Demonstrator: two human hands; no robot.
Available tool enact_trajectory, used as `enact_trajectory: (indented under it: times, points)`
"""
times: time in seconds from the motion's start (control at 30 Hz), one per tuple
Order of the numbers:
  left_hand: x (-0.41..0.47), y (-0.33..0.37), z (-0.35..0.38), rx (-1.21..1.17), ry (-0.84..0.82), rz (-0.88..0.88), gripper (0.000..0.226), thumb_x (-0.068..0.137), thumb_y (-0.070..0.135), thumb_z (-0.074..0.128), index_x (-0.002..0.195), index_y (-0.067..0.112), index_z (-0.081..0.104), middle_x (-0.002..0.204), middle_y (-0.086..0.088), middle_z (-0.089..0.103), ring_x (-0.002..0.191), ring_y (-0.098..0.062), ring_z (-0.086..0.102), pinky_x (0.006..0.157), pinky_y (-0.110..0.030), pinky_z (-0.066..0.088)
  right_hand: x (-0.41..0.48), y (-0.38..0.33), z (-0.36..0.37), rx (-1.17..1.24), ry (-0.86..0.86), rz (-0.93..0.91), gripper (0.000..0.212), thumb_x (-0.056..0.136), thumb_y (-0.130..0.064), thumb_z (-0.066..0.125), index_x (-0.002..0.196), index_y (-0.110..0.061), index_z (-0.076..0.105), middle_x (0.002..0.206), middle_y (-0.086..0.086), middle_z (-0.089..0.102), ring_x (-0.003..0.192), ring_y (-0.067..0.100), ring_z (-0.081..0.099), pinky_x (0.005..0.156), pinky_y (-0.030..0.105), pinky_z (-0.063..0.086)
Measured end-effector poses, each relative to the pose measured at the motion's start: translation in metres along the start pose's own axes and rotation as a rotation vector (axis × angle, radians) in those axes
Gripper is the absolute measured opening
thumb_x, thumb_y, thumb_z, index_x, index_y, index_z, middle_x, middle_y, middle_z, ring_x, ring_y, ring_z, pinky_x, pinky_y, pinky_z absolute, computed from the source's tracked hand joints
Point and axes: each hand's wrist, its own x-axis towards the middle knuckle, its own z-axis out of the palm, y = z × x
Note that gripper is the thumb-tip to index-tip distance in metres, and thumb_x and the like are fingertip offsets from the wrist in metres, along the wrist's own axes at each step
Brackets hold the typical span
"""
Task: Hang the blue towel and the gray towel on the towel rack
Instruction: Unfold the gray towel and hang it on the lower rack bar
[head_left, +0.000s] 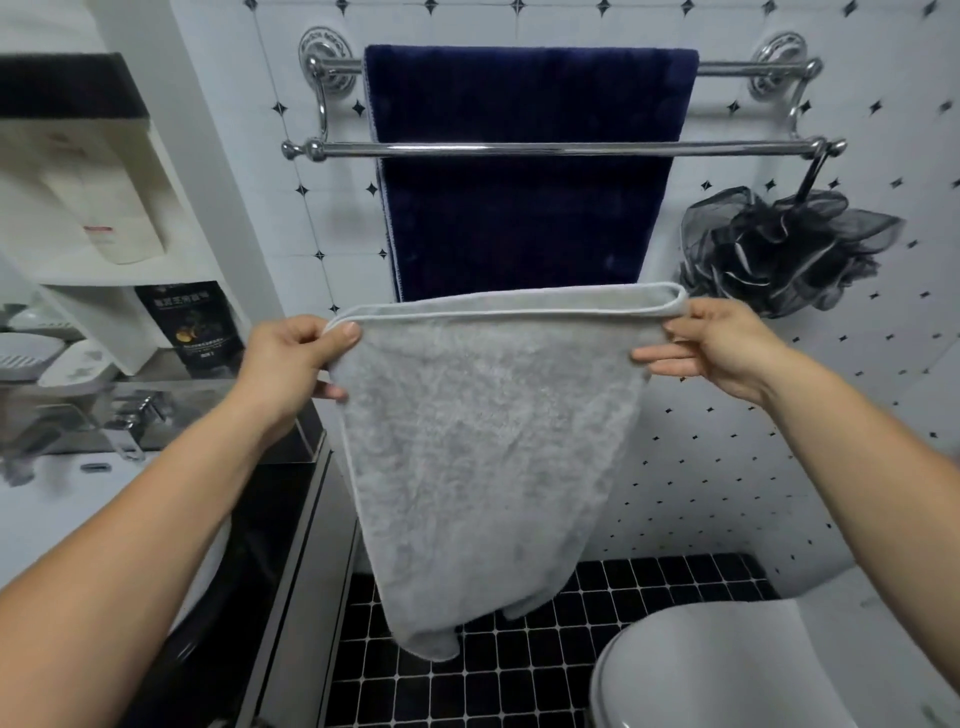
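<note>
A dark blue towel (524, 208) hangs over the rear bar of a chrome double towel rack (727, 149) on the tiled wall, passing behind the bare front bar. Below the rack I hold a folded gray towel (483, 441) spread between both hands, its folded top edge level and its lower end drooping toward the floor. My left hand (291, 358) pinches the towel's top left corner, thumb in front. On the other side, my right hand (717, 345) pinches the top right corner.
A black mesh bath sponge (779, 249) hangs from the rack's right end. Shelves with bottles and soap dishes (72, 358) stand at the left above a sink counter (62, 499). A white toilet (701, 670) sits at lower right on the black tiled floor (467, 680).
</note>
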Motion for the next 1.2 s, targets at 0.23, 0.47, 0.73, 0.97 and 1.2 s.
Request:
enact_trajectory:
  times: [0.23, 0.47, 0.73, 0.97, 1.2]
  points:
    - [-0.010, 0.011, 0.011, 0.037, -0.159, 0.002, 0.026, 0.086, 0.018, 0.073, 0.079, -0.007, 0.066, 0.064, -0.004, 0.067, 0.060, -0.015, 0.065, 0.054, -0.024, 0.059, 0.005, 0.008, -0.004, -0.070, 0.120, -0.018, 0.014, 0.101, -0.003, 0.045, 0.107, 0.002, 0.056, 0.086, 0.023, 0.066, 0.059, 0.020, 0.074, 0.055, 0.027, 0.061]
    - [-0.012, 0.010, 0.020, -0.050, 0.103, 0.063, 0.024, 0.089, 0.017, 0.070, 0.071, 0.003, 0.066, 0.073, -0.012, 0.064, 0.071, -0.022, 0.061, 0.071, -0.034, 0.057, -0.009, 0.005, -0.002, -0.140, -0.388, 0.083, 0.012, 0.090, -0.007, 0.061, 0.097, 0.000, 0.066, 0.074, 0.015, 0.070, 0.057, 0.019, 0.069, 0.059, 0.029, 0.059]
    - [-0.032, -0.004, 0.015, 0.245, -0.602, -0.057, 0.015, 0.082, 0.019, 0.074, 0.073, 0.007, 0.071, 0.064, -0.002, 0.066, 0.060, -0.013, 0.061, 0.057, -0.017, 0.050, -0.003, 0.022, -0.011, -0.363, -0.191, 0.060, 0.007, 0.096, -0.002, 0.055, 0.100, 0.001, 0.060, 0.076, 0.018, 0.062, 0.050, 0.016, 0.063, 0.057, 0.030, 0.060]
    - [0.003, -0.002, 0.004, 0.077, -0.060, -0.056, 0.033, 0.089, 0.027, 0.069, 0.056, 0.023, 0.068, 0.047, 0.009, 0.055, 0.040, -0.004, 0.050, 0.038, -0.022, 0.045, 0.006, 0.006, -0.016, -0.136, 0.045, -0.057, 0.009, 0.094, -0.004, 0.059, 0.086, 0.000, 0.063, 0.056, 0.009, 0.063, 0.042, 0.013, 0.059, 0.052, 0.031, 0.060]
    - [0.021, 0.030, 0.026, -0.113, 0.070, -0.075, 0.021, 0.093, 0.020, 0.065, 0.079, 0.005, 0.069, 0.075, -0.009, 0.067, 0.063, -0.018, 0.065, 0.048, -0.026, 0.059, 0.017, -0.020, -0.014, -0.015, 0.152, -0.093, 0.011, 0.094, -0.006, 0.060, 0.085, -0.002, 0.063, 0.052, 0.007, 0.066, 0.043, 0.013, 0.063, 0.045, 0.026, 0.057]
